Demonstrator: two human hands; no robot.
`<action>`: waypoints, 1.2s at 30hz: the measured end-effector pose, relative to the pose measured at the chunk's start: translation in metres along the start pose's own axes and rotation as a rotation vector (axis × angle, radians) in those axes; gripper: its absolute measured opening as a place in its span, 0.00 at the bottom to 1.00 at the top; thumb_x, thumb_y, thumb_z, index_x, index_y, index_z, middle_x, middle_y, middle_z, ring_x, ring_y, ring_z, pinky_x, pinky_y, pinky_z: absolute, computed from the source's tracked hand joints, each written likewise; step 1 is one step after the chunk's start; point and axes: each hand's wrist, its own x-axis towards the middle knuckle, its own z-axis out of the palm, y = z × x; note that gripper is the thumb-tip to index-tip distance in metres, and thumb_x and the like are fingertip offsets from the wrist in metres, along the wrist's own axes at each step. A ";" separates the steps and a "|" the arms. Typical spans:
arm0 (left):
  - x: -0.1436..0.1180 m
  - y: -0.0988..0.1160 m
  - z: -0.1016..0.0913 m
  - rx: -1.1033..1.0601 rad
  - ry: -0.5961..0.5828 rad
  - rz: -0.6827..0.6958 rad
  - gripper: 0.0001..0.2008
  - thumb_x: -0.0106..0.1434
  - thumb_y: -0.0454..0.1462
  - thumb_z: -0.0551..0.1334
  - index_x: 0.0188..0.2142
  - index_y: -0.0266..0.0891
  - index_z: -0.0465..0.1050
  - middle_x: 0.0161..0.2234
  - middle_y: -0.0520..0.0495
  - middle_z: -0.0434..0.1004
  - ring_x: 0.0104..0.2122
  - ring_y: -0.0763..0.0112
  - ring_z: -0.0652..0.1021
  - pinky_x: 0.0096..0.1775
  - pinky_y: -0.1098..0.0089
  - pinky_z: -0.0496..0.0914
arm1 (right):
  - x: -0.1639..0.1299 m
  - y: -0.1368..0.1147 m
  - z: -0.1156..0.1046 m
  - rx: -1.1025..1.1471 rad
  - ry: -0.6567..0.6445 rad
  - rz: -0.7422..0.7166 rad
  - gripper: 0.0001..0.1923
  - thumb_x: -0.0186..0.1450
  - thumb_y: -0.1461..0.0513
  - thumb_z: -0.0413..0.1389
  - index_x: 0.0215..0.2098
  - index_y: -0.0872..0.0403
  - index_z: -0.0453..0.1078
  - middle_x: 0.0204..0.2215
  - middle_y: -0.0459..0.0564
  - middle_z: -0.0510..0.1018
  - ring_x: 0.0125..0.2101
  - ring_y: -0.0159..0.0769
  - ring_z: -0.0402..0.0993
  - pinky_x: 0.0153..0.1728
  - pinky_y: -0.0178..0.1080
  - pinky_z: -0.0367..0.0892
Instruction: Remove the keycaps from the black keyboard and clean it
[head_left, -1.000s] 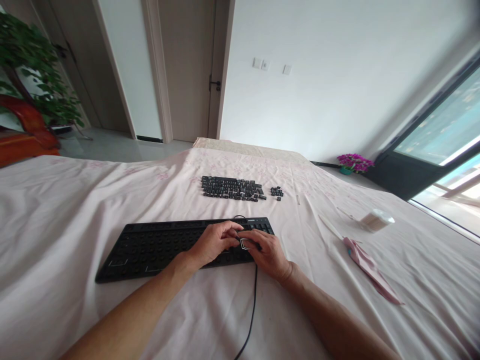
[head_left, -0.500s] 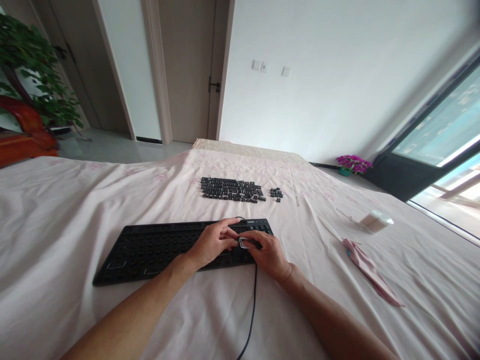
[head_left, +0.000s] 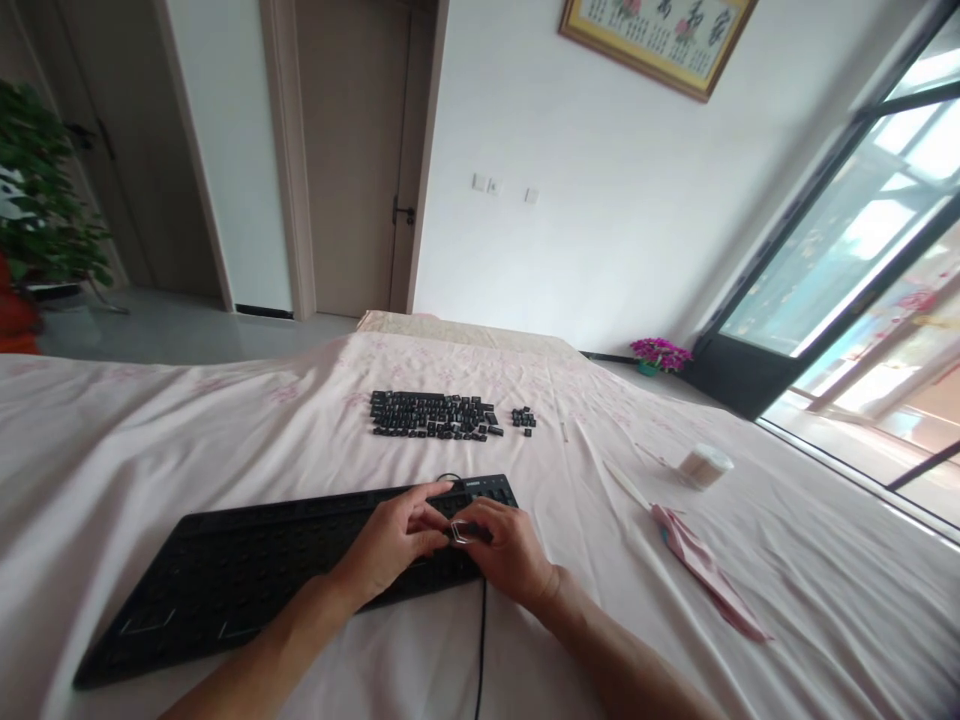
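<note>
A black keyboard (head_left: 285,540) lies at an angle on the cloth, with many of its keycaps off and thin metal wires bare along its near edge. Over its right end, my right hand (head_left: 506,545) is closed around a dark keycap (head_left: 477,533) with a silver metal wire (head_left: 459,535) on it. The fingertips of my left hand (head_left: 390,540) pinch at the wire's left side, thumb and forefinger close together. My fingers hide part of the keycap. Farther back, loose black keycaps (head_left: 427,415) lie in rows, with a smaller cluster (head_left: 523,418) to their right.
A pink floral cloth (head_left: 585,530) covers the surface. On the right lie a pink cloth piece (head_left: 705,570), a container of cotton swabs (head_left: 705,466) and a thin white stick (head_left: 626,485). The keyboard's cable (head_left: 481,650) runs toward me.
My view has tilted up and turned right, so the scene sits lower and farther left. Both hands keep their hold on the keycap and wire, with little visible change.
</note>
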 end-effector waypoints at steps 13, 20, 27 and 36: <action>0.000 -0.004 0.002 0.330 -0.029 0.085 0.17 0.57 0.33 0.60 0.47 0.40 0.75 0.39 0.47 0.80 0.39 0.67 0.79 0.44 0.69 0.71 | 0.031 0.113 -0.065 -0.203 0.315 0.504 0.10 0.58 0.57 0.57 0.32 0.53 0.77 0.28 0.48 0.81 0.29 0.40 0.75 0.31 0.38 0.67; 0.000 -0.004 0.003 0.356 -0.030 0.095 0.15 0.58 0.34 0.60 0.45 0.41 0.76 0.40 0.46 0.79 0.39 0.67 0.79 0.43 0.69 0.71 | 0.042 0.154 -0.078 -0.278 0.277 0.613 0.10 0.59 0.57 0.56 0.34 0.52 0.78 0.29 0.48 0.81 0.31 0.39 0.76 0.31 0.36 0.65; 0.000 -0.002 0.003 0.373 -0.033 0.099 0.15 0.58 0.34 0.59 0.45 0.41 0.76 0.41 0.47 0.79 0.39 0.67 0.78 0.43 0.70 0.71 | 0.063 0.177 -0.070 -0.338 0.235 0.694 0.11 0.59 0.56 0.57 0.37 0.49 0.78 0.33 0.48 0.81 0.35 0.40 0.76 0.32 0.36 0.64; 0.000 -0.001 0.003 0.375 -0.032 0.088 0.14 0.58 0.36 0.59 0.44 0.41 0.76 0.41 0.46 0.80 0.39 0.66 0.78 0.43 0.69 0.71 | 0.064 0.181 -0.064 -0.405 0.244 0.652 0.13 0.61 0.56 0.57 0.42 0.49 0.78 0.34 0.50 0.81 0.36 0.42 0.76 0.31 0.36 0.63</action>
